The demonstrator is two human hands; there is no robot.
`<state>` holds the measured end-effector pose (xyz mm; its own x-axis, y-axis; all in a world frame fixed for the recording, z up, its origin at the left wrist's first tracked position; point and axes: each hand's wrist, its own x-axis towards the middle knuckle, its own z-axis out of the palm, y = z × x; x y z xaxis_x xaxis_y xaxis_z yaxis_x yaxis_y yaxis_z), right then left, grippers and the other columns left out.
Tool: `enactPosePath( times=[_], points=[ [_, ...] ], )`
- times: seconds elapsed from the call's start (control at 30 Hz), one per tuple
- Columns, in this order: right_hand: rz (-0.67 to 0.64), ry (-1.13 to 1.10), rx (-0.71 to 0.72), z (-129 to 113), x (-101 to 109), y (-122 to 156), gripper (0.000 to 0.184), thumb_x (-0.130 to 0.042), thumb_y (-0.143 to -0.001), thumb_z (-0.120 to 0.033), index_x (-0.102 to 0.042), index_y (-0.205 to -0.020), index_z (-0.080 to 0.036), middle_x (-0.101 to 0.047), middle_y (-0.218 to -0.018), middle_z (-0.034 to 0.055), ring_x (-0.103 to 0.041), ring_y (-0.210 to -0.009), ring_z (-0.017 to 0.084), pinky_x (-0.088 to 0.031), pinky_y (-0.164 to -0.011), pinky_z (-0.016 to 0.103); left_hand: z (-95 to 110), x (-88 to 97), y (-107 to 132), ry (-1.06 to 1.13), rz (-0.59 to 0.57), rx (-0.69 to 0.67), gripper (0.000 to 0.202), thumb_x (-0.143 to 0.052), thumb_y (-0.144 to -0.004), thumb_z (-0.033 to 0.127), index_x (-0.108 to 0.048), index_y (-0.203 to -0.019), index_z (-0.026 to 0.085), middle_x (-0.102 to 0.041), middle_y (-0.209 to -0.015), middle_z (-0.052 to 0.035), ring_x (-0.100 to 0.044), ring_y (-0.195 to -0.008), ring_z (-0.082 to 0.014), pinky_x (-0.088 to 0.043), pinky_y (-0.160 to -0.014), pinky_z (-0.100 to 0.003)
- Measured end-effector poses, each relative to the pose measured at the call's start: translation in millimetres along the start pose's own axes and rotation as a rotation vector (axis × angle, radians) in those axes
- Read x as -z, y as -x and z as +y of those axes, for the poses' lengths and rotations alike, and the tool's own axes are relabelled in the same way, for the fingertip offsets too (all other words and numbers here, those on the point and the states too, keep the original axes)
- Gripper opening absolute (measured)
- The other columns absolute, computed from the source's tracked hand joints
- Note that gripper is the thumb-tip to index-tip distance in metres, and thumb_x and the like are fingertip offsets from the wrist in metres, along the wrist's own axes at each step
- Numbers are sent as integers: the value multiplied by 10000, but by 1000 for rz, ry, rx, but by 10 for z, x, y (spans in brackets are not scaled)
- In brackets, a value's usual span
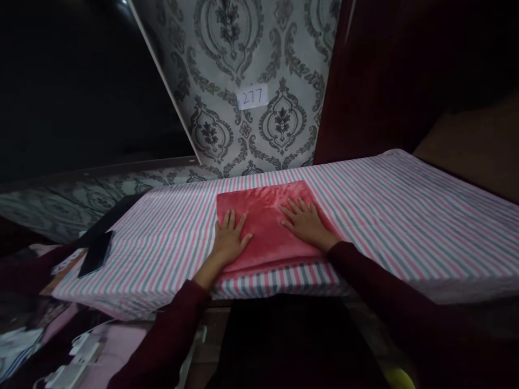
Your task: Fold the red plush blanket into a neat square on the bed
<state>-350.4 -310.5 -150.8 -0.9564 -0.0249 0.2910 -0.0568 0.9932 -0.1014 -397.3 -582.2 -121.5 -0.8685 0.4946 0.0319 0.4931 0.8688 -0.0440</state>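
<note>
Dark red sleeves [170, 340] reach out from right by the camera. The left hand [229, 237] and the right hand [308, 224] lie flat on a folded red fleece cloth [265, 227]. Their fingers [298, 208] are spread apart and press down, pinching nothing. The cloth sits in the middle of a pink and gray striped sheet [405, 232], its long side pointing left to right. A black phone [96, 254] lies at the sheet's left end.
</note>
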Motion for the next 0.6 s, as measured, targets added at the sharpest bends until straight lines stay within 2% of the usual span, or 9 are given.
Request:
enactPosePath(
  times=[0.07,0.17,0.47,0.6],
  points=[
    [1,24,-21,-15,-149,65,596,-349,-1072,-568,-461,-1599,-311,-353,-1691,87,-259,-1559,411,-199,-1215,711,18,-115,31,3,3,1,726,-369,-1047,606,-272,-1673,250,-129,-1760,-154,-82,-1629,-358,-246,-1250,-648],
    [9,35,-31,4,-226,120,595,-363,-1073,-568,-451,-1604,-316,-353,-1691,83,-255,-1563,406,-205,-1215,715,12,-151,36,26,11,-14,738,-373,-1044,621,-277,-1673,247,-139,-1758,-161,-94,-1628,-359,-278,-1245,-622],
    [-32,53,-31,-48,-118,110,575,-394,-1087,-515,-454,-1607,-276,-343,-1689,123,-255,-1563,409,-214,-1219,693,20,-83,71,80,-4,-13,730,-372,-1048,617,-279,-1671,249,-123,-1758,-173,-78,-1630,-359,-277,-1243,-631],
    [-142,33,-38,-5,-1,63,574,-381,-1089,-504,-421,-1623,-294,-304,-1707,103,-243,-1567,411,-239,-1214,696,1,-14,97,108,16,-19,711,-403,-1047,598,-312,-1658,246,-146,-1755,-174,-102,-1629,-352,-208,-1264,-651]
  ],
)
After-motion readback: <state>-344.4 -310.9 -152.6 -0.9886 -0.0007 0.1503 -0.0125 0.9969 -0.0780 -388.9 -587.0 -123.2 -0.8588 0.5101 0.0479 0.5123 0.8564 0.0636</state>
